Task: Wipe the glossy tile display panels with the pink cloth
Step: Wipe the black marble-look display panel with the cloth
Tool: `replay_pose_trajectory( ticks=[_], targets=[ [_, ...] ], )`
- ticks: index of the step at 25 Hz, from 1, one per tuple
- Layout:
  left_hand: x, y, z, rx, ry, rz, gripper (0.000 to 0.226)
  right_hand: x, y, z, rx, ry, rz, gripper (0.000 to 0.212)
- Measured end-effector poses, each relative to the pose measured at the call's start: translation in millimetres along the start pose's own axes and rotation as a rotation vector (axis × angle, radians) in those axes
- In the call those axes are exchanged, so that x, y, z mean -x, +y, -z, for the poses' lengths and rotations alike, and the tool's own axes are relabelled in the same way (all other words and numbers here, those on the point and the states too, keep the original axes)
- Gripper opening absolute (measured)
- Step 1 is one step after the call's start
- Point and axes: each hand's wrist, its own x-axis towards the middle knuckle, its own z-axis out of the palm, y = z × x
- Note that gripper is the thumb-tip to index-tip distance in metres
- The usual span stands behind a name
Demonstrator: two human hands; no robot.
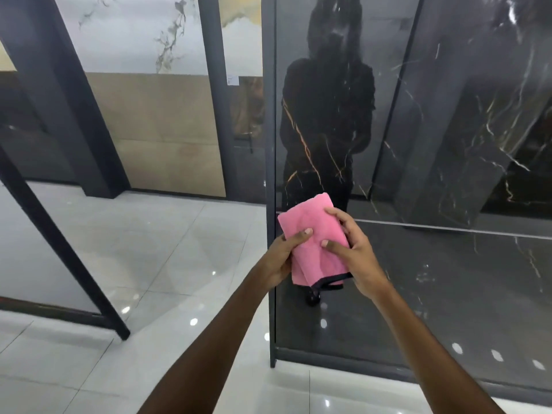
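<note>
Pink cloth (313, 234) gripped between both hands' fingers (334, 246).

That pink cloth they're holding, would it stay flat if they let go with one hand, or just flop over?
Probably flop: the pink cloth lies folded in soft layers and its lower edge sags below the left hand and right hand. It looks light, since thumbs and fingers alone hold it. Its fuzzy surface likely grips rather than slips.

Looks like a tile showroom. Tall glossy slabs stand upright in dark metal frames: a black marble panel (418, 174) at 1 o'clock, a beige panel (167, 138) and a white veined panel (134, 31) around 11. The polished white floor (134, 249) mirrors ceiling lights.
</note>
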Motion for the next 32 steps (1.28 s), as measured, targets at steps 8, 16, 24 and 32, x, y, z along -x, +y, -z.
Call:
replay_pose_trajectory(
  ticks=[8, 16, 24, 32],
  targets=[
    [-67, 60, -19, -0.348, 0.262, -0.257, 0.049, -91, -6, -2, 0.719, 0.115, 0.250, 0.058],
    [-93, 141, -13, -0.609, 0.157, -0.295, 0.065, -156, -35, -3, 0.996, 0.339, 0.449, 0.071],
    [-117, 362, -90, -0.679, 0.524, -1.479, 0.037, -234, -181, 19, 1.133, 0.775, 1.050, 0.069],
    [-149, 596, -139, -1.511, 0.517, -1.868, 0.047, -321, -411, 101, 1.244, 1.037, 0.909, 0.073]
  ],
)
